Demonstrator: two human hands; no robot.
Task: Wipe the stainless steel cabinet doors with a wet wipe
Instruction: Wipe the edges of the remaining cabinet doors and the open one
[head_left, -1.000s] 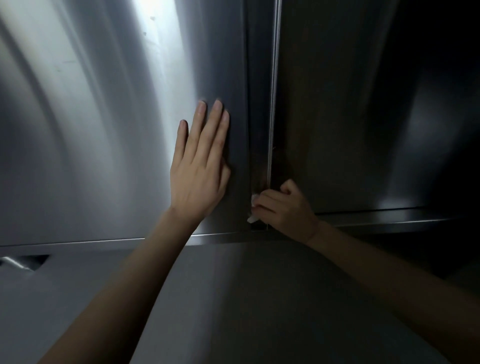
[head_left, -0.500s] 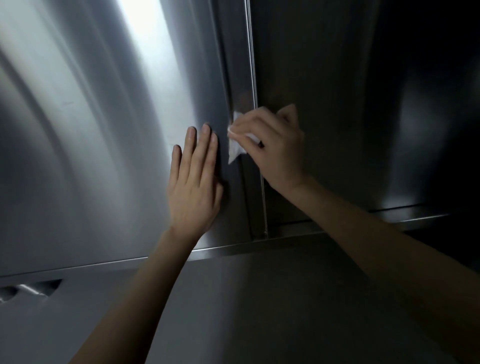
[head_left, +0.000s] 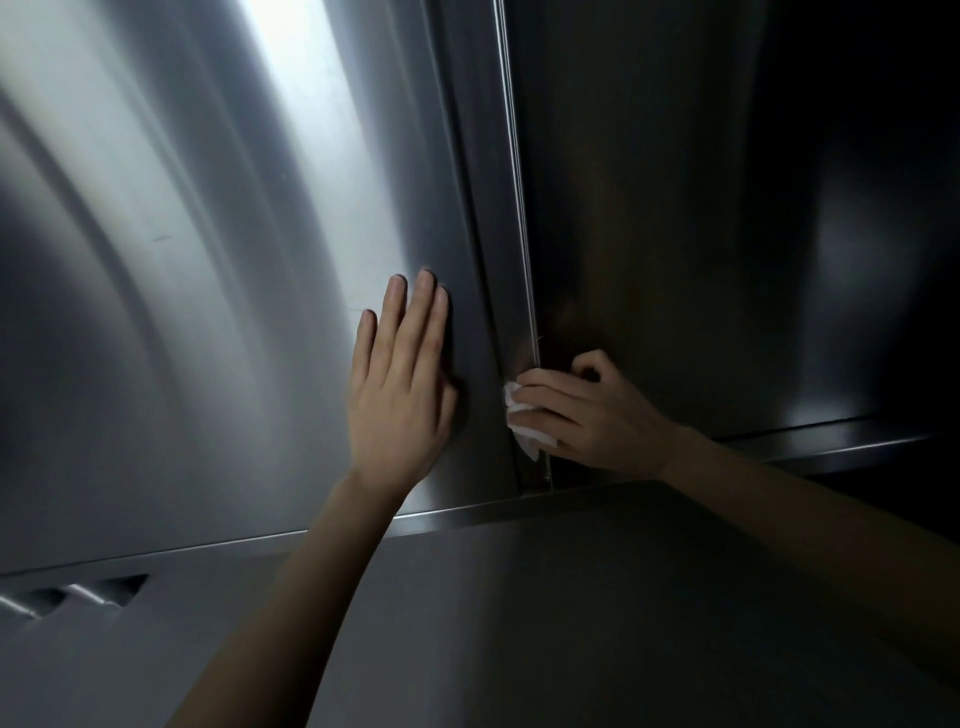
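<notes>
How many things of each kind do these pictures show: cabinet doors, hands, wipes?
cabinet doors: 2, the left door and the right door
hands: 2, the left hand and the right hand
wet wipe: 1
total: 5

The left door (head_left: 171, 291) is seen in brushed silver-grey, crossed by a bright white streak of reflected light and darker grey curved bands. The right door (head_left: 675, 218) is rendered dark grey to near black, with a faint brownish tint. The wipe (head_left: 527, 436) is shown plain white.
</notes>
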